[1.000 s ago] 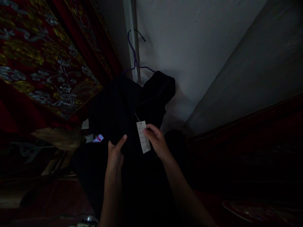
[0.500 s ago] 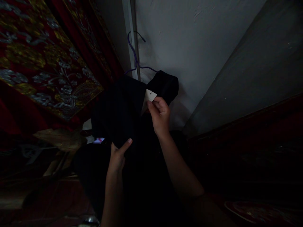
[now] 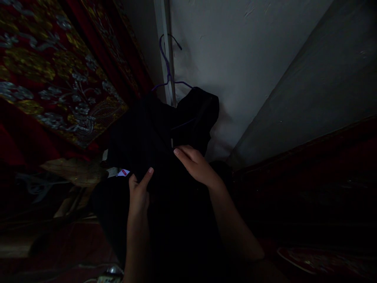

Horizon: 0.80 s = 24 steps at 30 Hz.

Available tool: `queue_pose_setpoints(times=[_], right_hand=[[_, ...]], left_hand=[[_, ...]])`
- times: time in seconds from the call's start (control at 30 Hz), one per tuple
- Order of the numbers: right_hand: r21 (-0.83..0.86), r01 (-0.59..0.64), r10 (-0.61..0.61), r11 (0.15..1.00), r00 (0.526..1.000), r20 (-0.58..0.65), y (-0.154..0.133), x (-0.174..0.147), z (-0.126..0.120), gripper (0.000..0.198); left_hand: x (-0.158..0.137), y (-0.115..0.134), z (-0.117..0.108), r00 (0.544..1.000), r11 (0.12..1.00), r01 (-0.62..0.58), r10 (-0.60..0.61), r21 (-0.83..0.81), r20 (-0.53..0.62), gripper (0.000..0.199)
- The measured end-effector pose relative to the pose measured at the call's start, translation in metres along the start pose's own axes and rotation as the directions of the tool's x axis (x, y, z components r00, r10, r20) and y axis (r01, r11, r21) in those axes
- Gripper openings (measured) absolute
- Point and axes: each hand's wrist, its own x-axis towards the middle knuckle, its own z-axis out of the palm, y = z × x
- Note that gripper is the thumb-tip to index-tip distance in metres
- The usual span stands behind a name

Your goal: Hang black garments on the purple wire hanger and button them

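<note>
Open gap between left hand [image 3: 140,190] and right hand [image 3: 196,165], over the front of the dark garment [image 3: 141,129]. Room above right too, ahead of the wall [image 3: 235,51]. Purple hanger [image 3: 169,74] and pale pole [image 3: 168,51] obstruct top center. Embroidered red cloth [image 3: 59,78] crowds the left. Lower right: too dark to judge clearance.

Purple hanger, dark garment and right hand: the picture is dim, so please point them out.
Purple hanger [image 3: 169,74]: head view, on its neck below the hook.
Dark garment [image 3: 156,137]: head view, on cloth above the hands.
Right hand [image 3: 198,166]: head view, on its back.
</note>
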Motion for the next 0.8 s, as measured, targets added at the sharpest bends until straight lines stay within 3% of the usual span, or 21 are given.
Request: queue_pose_setpoints(times=[0.07, 0.13, 0.17, 0.23, 0.33, 0.57, 0.8], right_hand=[[0.073, 0.026, 0.000, 0.997, 0.944, -0.330, 0.012, -0.008, 0.005, 0.022], [0.194, -0.043, 0.138, 0.980, 0.852, -0.505, 0.030, -0.017, 0.011, 0.027], [0.257, -0.107, 0.226, 0.961, 0.837, -0.498, 0.040, -0.021, 0.014, 0.033], [0.342, -0.253, 0.372, 0.905, 0.860, -0.349, 0.054, -0.027, 0.019, 0.047], [0.360, -0.328, 0.402, 0.874, 0.903, -0.153, 0.060, -0.028, 0.026, 0.053], [0.304, -0.189, 0.262, 0.934, 0.939, -0.222, 0.041, -0.022, 0.028, 0.035], [0.258, -0.171, 0.252, 0.951, 0.913, -0.320, 0.046, -0.028, 0.025, 0.026]], left_hand=[[0.000, 0.000, -0.001, 1.000, 1.000, -0.005, 0.005, -0.012, 0.008, 0.039], [0.000, 0.000, -0.003, 1.000, 1.000, -0.001, 0.001, -0.017, 0.019, 0.039], [-0.001, 0.000, -0.003, 1.000, 1.000, 0.007, -0.007, -0.015, 0.026, 0.040], [-0.002, -0.001, -0.002, 0.998, 1.000, 0.031, -0.030, -0.003, 0.050, 0.042], [-0.006, 0.000, 0.000, 0.994, 0.998, 0.060, -0.062, 0.025, 0.093, 0.047], [-0.015, 0.005, -0.002, 0.990, 0.993, 0.072, -0.083, 0.094, 0.114, 0.062], [-0.016, 0.002, -0.008, 0.983, 0.989, 0.055, -0.078, 0.139, 0.168, 0.059]])
